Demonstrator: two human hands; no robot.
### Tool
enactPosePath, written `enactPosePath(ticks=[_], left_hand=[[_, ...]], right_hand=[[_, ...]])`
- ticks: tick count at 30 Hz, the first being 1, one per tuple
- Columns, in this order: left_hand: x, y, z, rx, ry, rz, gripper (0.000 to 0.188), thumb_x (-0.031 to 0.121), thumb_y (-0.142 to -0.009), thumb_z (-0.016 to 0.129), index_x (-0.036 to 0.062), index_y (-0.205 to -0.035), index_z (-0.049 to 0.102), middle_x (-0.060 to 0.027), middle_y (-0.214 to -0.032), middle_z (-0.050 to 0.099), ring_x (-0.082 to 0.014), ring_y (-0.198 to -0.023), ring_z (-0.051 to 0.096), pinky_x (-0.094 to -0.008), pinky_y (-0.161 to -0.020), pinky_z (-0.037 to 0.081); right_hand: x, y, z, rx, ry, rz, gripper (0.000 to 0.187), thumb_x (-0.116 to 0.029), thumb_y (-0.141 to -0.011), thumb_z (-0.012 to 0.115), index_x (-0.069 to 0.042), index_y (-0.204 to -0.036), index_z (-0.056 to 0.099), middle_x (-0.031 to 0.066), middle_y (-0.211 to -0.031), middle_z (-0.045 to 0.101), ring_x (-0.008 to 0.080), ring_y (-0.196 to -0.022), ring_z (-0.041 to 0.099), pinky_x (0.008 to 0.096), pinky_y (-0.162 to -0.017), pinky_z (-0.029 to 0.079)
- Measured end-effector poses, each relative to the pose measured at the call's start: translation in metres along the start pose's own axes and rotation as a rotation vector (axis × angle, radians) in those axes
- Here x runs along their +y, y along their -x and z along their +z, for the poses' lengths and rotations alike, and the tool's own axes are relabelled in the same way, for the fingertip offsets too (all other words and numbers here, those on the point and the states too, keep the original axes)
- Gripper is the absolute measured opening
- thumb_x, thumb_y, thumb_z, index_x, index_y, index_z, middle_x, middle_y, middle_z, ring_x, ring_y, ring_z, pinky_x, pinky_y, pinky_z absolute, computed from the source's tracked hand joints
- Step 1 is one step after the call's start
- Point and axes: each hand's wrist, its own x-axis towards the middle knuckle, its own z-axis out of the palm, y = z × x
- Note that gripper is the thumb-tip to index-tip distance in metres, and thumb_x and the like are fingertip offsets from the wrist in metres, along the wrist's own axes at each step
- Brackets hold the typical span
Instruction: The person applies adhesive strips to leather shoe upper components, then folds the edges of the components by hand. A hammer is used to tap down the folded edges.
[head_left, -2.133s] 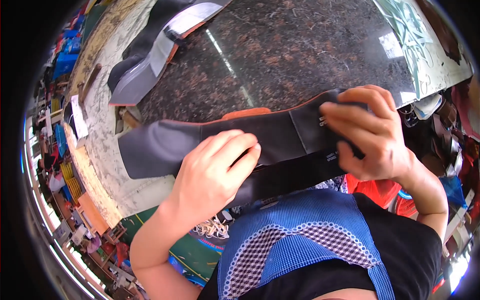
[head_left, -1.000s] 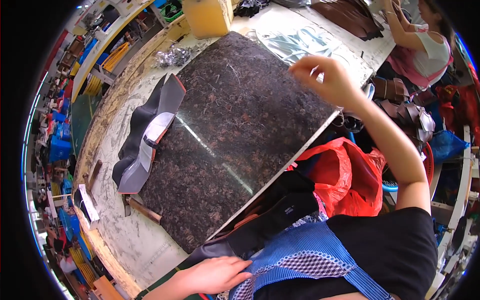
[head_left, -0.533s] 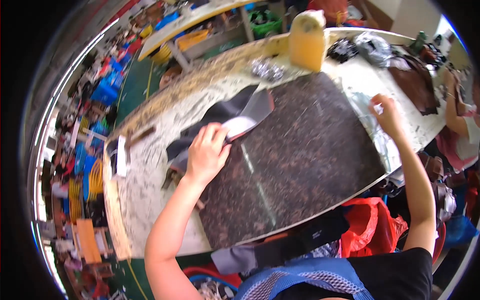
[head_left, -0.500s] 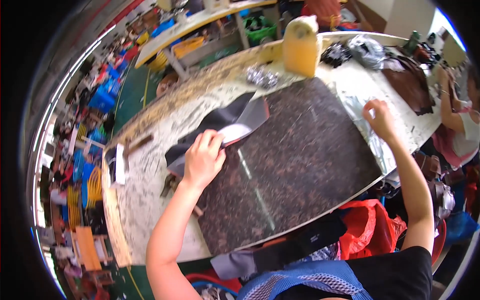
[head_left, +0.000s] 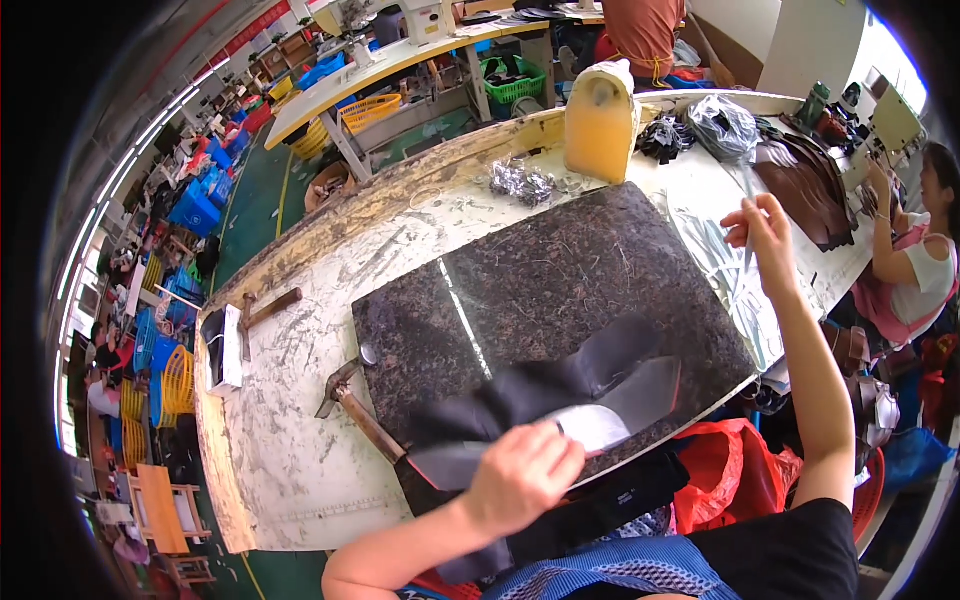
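My left hand (head_left: 528, 475) is closed on the near edge of a black, leather-like sheet piece (head_left: 480, 408) with a grey underside and a pale white patch. The piece is blurred by motion, over the near edge of a dark speckled stone slab (head_left: 520, 280). At the right, my right hand (head_left: 768, 238) is raised with its fingers pinched on a thin whitish strip (head_left: 748, 258). Below that hand, a loose bundle of similar pale strips (head_left: 735, 300) lies beside the slab.
A hammer (head_left: 368, 422) rests at the slab's left edge, another hammer (head_left: 272, 308) farther left by a white box (head_left: 230, 350). Behind the slab stand a yellowish plastic container (head_left: 598, 130) and clear crumpled plastic (head_left: 520, 182). Brown leather pieces (head_left: 800, 190) lie near a co-worker (head_left: 910, 245) at right.
My left hand has brought the black piece from the slab's far left to its near edge. My right hand has moved slightly down, and a pale strip now shows in its fingers.
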Motion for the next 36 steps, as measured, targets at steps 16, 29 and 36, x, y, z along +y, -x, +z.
enactPosePath(ticks=[16, 29, 36], left_hand=[[0.007, 0.061, -0.051, -0.105, -0.225, -0.119, 0.03, 0.012, -0.087, 0.071, 0.0045, -0.116, 0.073, -0.0129, -0.121, 0.068, -0.0319, -0.119, 0.065, -0.0497, -0.103, 0.053], [0.061, 0.132, -0.027, -0.267, -0.021, -0.412, 0.074, 0.03, -0.076, 0.085, -0.0059, -0.137, 0.064, -0.0203, -0.139, 0.06, -0.0359, -0.128, 0.058, -0.0506, -0.111, 0.05], [0.058, 0.146, -0.02, -0.218, 0.017, -0.391, 0.072, 0.031, -0.078, 0.084, -0.0007, -0.14, 0.064, -0.0185, -0.143, 0.056, -0.0344, -0.132, 0.053, -0.0502, -0.112, 0.048]], right_hand=[[-0.085, 0.106, 0.024, -0.615, -0.528, 0.538, 0.034, -0.034, -0.114, 0.047, -0.007, -0.096, 0.058, 0.0001, -0.073, 0.049, 0.0119, -0.064, 0.047, 0.0261, -0.057, 0.037], [-0.12, 0.213, 0.154, -1.178, 0.469, 0.539, 0.018, -0.016, -0.102, 0.07, 0.001, -0.097, 0.068, 0.0029, -0.075, 0.071, 0.0057, -0.064, 0.064, 0.0233, -0.054, 0.048], [-0.08, 0.243, 0.191, -1.187, 0.339, 0.484, 0.021, -0.015, -0.102, 0.07, 0.003, -0.092, 0.073, 0.0048, -0.073, 0.07, 0.0076, -0.059, 0.064, 0.0249, -0.053, 0.05]])
